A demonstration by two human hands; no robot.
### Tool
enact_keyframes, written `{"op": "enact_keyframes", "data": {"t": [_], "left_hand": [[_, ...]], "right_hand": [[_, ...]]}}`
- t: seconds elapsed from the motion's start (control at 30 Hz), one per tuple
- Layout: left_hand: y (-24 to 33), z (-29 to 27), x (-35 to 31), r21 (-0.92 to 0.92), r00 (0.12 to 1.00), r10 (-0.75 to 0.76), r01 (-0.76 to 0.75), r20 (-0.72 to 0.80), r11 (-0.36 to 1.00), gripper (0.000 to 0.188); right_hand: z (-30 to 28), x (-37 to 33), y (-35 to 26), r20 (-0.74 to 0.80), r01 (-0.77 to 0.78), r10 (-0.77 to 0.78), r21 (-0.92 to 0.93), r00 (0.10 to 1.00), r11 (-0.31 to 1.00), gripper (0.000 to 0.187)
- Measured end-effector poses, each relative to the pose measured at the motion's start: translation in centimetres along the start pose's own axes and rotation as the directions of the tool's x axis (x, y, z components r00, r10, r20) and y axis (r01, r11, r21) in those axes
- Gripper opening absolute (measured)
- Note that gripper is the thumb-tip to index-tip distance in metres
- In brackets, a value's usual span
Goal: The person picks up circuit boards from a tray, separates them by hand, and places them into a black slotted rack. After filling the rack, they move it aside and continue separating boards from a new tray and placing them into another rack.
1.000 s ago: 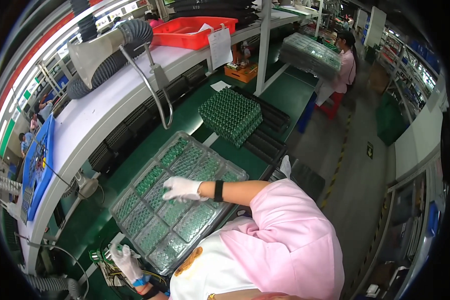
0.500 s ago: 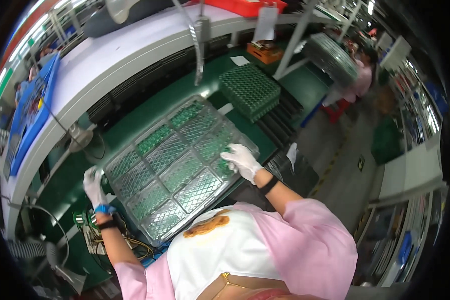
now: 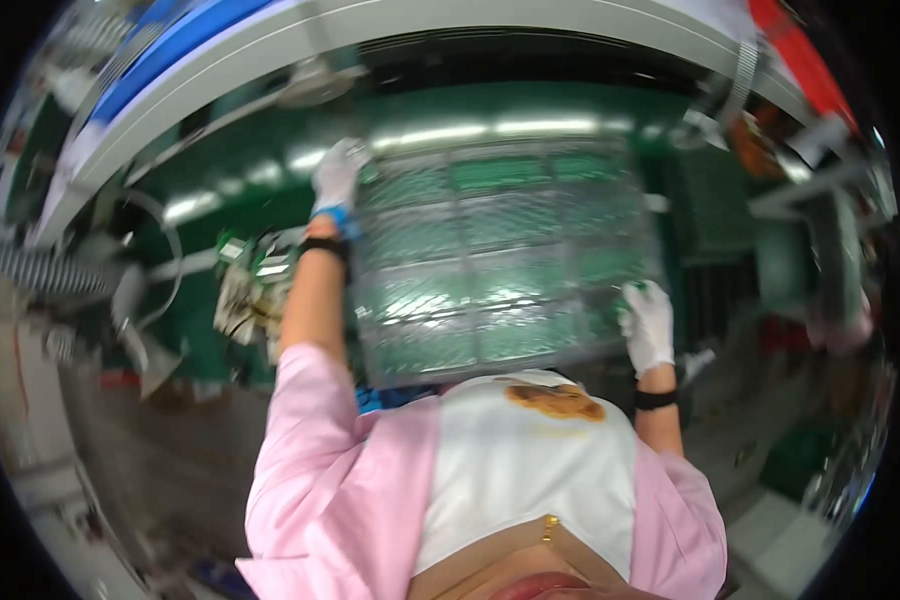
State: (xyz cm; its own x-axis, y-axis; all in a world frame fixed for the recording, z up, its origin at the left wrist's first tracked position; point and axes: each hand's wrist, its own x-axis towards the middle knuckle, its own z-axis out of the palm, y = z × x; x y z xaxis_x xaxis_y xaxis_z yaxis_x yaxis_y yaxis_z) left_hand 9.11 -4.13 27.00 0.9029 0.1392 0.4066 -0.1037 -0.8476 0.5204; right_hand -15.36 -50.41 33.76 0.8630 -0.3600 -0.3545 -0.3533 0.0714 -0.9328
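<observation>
A large clear plastic tray (image 3: 467, 262), split into compartments, lies across the green work surface before me, blurred by motion. Small green pieces (image 3: 500, 172) fill some of its far compartments. At the tray's far left corner is my left hand (image 3: 337, 180), white-gloved, with its fingers curled in beside something pale and green that I cannot make out. My right hand (image 3: 649, 325), also gloved, is at the near right edge of the tray. Its fingers are bent together, and a small green piece shows at their tips.
Left of the tray lies a heap of cables and green connectors (image 3: 255, 285). A stack of green-filled trays (image 3: 720, 205) stands at the right. A pale shelf edge (image 3: 450, 22) runs across the back. A ribbed grey hose (image 3: 45, 268) is at far left.
The view has swung round, so the tray now sits squarer and farther right. My right hand has moved from over the right-hand compartments to the tray's right edge. My left hand remains by the far left corner.
</observation>
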Motion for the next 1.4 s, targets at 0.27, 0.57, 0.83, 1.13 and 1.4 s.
{"op": "enact_keyframes", "data": {"t": [0.27,0.57,0.83,1.13,1.4], "left_hand": [[-0.7,-0.6,-2.2,0.055,0.963,-0.06,0.047,0.263,0.997,0.022],[1.0,-1.5,-4.6,0.409,0.985,-0.016,-0.057,0.174,0.911,0.027],[-4.0,1.0,-5.0,0.205,0.982,-0.186,0.178,0.018,0.962,0.06],[-1.2,-1.3,-4.9,0.077,0.876,-0.473,0.467,0.099,0.881,0.058],[3.8,-8.0,-8.8,-0.488,0.95,-0.313,0.266,-0.016,0.831,0.045]], "right_hand": [[2.2,2.4,0.5,0.19,0.082,-0.07,-0.06,0.979,0.995,0.022],[3.5,3.1,1.2,0.14,0.085,-0.074,-0.072,0.987,0.994,0.042],[6.3,3.8,-2.0,0.329,0.128,-0.075,-0.143,0.941,0.981,0.03],[19.5,4.3,-13.4,0.684,0.351,-0.171,-0.133,0.709,0.927,0.034],[40.0,14.5,-0.1,0.728,0.413,-0.027,-0.357,0.685,0.838,0.027]]}}
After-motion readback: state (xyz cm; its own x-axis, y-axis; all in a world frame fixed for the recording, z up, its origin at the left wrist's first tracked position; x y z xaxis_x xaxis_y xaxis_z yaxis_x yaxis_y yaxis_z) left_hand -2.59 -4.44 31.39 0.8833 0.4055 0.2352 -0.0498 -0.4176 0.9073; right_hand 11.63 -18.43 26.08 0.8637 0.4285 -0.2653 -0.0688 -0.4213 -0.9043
